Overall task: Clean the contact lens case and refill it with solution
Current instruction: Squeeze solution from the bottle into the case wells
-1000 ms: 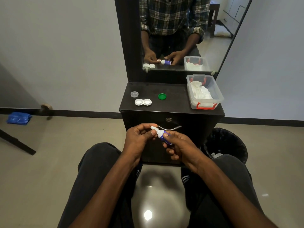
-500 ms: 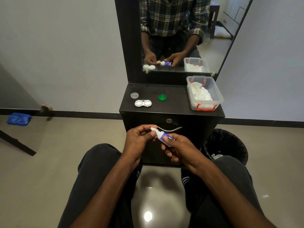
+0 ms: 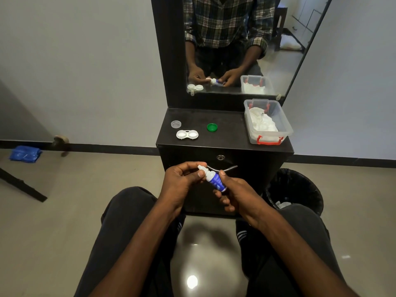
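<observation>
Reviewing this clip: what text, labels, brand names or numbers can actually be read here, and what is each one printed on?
None can be read.
Solution bottle, held by the left hand and right hand: blue label with white print, too small and blurred to read.
Clear cap on the cabinet top: faint mark inside, illegible.

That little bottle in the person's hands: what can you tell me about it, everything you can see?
The solution bottle is small, seemingly plastic, with a blue label bearing pale print and a white neck and nozzle cap. It is held tilted, tip pointing up and to the left, in front of the cabinet's drawer, above the person's lap. The right hand grips its body; the left hand pinches the white cap end. Whether the cap is loosened cannot be told. Its reflection shows in the mirror.
</observation>
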